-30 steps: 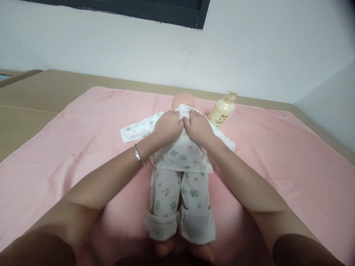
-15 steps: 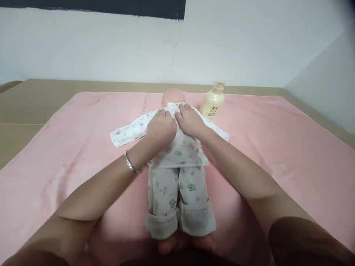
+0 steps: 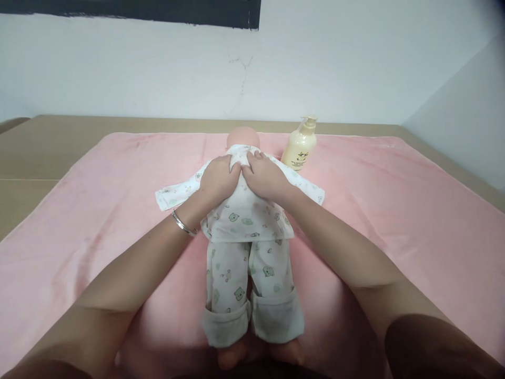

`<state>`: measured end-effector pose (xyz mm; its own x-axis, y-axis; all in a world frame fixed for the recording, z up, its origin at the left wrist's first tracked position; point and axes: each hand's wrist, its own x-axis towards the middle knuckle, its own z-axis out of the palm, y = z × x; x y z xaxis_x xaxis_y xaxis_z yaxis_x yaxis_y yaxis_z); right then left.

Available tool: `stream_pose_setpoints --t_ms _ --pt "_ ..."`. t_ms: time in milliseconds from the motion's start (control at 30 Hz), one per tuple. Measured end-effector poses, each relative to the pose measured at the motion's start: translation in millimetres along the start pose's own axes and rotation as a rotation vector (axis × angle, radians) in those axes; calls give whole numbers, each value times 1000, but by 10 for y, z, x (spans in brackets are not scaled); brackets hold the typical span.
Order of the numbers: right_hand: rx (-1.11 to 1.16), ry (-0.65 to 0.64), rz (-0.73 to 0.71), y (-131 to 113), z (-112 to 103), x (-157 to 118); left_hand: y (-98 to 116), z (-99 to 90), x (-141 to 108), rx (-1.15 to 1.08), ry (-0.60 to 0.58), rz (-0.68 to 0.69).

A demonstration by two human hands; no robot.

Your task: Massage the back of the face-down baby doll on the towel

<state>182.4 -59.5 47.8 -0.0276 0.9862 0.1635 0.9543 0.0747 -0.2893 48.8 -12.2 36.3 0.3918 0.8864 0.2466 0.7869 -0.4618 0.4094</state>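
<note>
A baby doll [image 3: 243, 136] lies stretched out with its smooth head at the far end and its feet close to me. It wears a white printed top [image 3: 252, 223] with the sleeves spread out to both sides. White printed trousers [image 3: 272, 268] with turned-up cuffs cover its legs. My left hand [image 3: 221, 176] rests flat on the upper left of the top, its fingers pointing toward the head. Beside it my right hand [image 3: 265, 175] lies on the upper right, fingers laid over the cloth. The two thumbs come close together at the middle.
A cream-coloured pump bottle [image 3: 300, 147] stands beyond the right sleeve. Under everything lies a pink blanket [image 3: 374, 210] on a brown table [image 3: 23, 152]. A white wall [image 3: 158, 73] with a dark panel [image 3: 138, 10] rises behind.
My hands have gone from bunching the cloth near the neck to lying flat on it. The left hand has shifted slightly left, and the top's collar area looks smoother.
</note>
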Motion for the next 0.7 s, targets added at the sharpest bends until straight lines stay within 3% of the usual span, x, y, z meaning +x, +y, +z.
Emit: stream_pose_setpoints --t_ms 267,467,567,700 --pt "41 -5 8 133 38 112 80 -56 -55 110 -32 -4" --pt "29 -33 -36 167 -15 100 281 -114 -254 312 -74 116" --pt "-42 7 -15 92 -9 43 224 -125 -194 242 -75 67" --pt "-51 -33 -10 -19 -83 -80 50 -136 -25 106 -84 -48"
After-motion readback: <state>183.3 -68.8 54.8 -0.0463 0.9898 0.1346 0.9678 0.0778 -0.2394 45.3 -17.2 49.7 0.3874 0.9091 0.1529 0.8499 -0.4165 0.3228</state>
